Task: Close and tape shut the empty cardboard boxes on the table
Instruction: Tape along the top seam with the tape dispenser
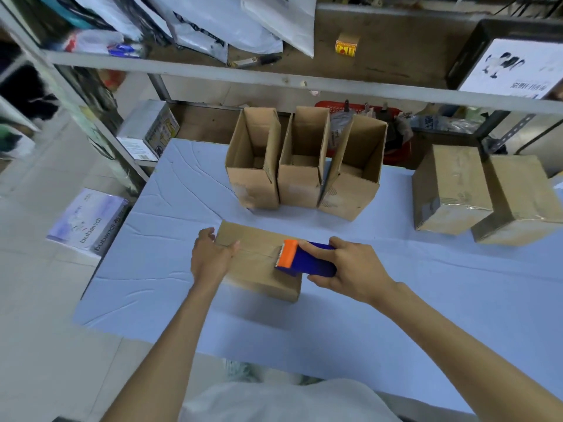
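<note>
Cardboard box [257, 271], clutched by the left hand [210, 254], may slip if the right hand [345, 269], gripping the tape dispenser [304, 261], tugs hard.

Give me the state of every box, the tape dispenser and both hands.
near box, flaps closed, being taped
left open box, upright, untaped
middle open box, upright, untaped
right open box, upright, untaped
left sealed box, closed, taped
right sealed box, closed, taped
tape dispenser, resting on near box
left hand, holds near box's left end
right hand, grips tape dispenser
</note>
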Demonstrator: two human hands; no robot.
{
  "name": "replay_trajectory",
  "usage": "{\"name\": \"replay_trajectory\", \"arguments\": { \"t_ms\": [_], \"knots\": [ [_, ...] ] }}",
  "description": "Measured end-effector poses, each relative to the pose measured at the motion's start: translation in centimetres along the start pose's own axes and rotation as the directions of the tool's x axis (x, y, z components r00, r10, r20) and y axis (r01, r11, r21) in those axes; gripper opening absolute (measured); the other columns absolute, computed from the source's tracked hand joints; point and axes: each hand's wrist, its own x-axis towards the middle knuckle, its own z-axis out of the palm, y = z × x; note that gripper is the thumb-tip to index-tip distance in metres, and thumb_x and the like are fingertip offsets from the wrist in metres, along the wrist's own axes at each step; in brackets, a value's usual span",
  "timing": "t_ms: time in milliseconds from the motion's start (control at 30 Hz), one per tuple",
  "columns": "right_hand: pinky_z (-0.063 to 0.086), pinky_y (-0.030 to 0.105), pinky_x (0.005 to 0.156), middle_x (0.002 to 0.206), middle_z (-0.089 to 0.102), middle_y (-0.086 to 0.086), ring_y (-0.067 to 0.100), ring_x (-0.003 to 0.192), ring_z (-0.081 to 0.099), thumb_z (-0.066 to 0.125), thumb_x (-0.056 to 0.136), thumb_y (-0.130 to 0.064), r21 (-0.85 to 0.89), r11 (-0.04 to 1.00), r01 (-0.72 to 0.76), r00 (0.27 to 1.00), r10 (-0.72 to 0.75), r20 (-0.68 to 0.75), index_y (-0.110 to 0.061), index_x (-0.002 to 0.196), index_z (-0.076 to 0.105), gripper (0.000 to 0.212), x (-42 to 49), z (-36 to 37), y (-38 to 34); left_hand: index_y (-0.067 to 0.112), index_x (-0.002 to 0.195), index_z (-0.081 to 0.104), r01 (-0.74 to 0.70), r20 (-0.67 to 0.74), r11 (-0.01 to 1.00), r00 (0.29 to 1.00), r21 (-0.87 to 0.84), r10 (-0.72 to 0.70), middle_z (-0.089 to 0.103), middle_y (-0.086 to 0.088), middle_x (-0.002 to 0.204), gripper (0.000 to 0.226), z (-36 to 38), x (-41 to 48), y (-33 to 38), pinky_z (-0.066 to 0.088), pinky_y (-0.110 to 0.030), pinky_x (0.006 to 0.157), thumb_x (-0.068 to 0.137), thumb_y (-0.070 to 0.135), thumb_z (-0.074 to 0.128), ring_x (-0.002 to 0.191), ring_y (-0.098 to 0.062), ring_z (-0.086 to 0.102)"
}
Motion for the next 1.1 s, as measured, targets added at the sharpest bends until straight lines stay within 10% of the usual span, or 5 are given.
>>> {"name": "replay_trajectory", "arguments": {
  "t_ms": [133, 233, 900, 1100],
  "knots": [
    [0.035, 0.027, 0.059, 0.09, 0.052, -0.001, 0.02, 0.077, 0.055, 0.052, 0.087, -0.058, -0.024, 1.0, -0.018, 1.0, 0.018, 0.0, -0.045, 0.147, 0.025, 0.067, 0.7, -0.1, -0.2, 0.019, 0.124, 0.057, -0.548, 0.064, 0.833, 0.836, 0.069, 0.545, 0.052, 0.002, 0.122, 0.049, 1.1, -2.0, 2.0, 0.039, -0.02, 0.089, 0.08, -0.002, 0.062, 0.113, -0.018, 0.049],
    [0.04, 0.027, 0.064, 0.097, 0.053, 0.0, 0.018, 0.08, 0.053, 0.049, 0.089, -0.06, -0.006, 0.999, -0.043, 0.999, 0.043, 0.021, -0.047, 0.148, 0.017, 0.068, 0.4, 0.1, -0.1, 0.02, 0.113, 0.065, -0.729, 0.282, 0.684, 0.663, 0.028, 0.694, 0.059, 0.005, 0.112, 0.032, 3.3, -2.2, 1.2, 0.046, -0.034, 0.092, 0.085, 0.005, 0.06, 0.106, -0.015, 0.054],
    [0.019, 0.016, 0.052, 0.09, 0.039, -0.005, 0.015, 0.071, 0.039, 0.053, 0.089, -0.053, -0.066, 0.992, -0.106, 0.987, 0.113, 0.116, -0.049, 0.147, 0.017, 0.068, -4.3, -0.5, 3.5, 0.025, 0.12, 0.066, -0.79, 0.209, 0.601, 0.611, 0.118, 0.763, 0.057, 0.008, 0.127, 0.04, 3.9, -1.3, -1.4, 0.03, -0.018, 0.099, 0.092, 0.039, 0.04, 0.114, -0.012, 0.048],
    [0.033, 0.024, 0.065, 0.1, 0.048, -0.003, 0.019, 0.082, 0.052, 0.048, 0.091, -0.053, -0.135, 0.985, -0.104, 0.982, 0.123, 0.144, -0.047, 0.148, 0.015, 0.066, -3.3, -0.3, 2.5, 0.026, 0.123, 0.063, -0.77, 0.216, 0.626, 0.637, 0.126, 0.74, 0.054, 0.009, 0.129, 0.044, 3.9, -1.7, -1.3, 0.033, -0.024, 0.1, 0.091, 0.04, 0.038, 0.116, -0.012, 0.046]
  ]
}}
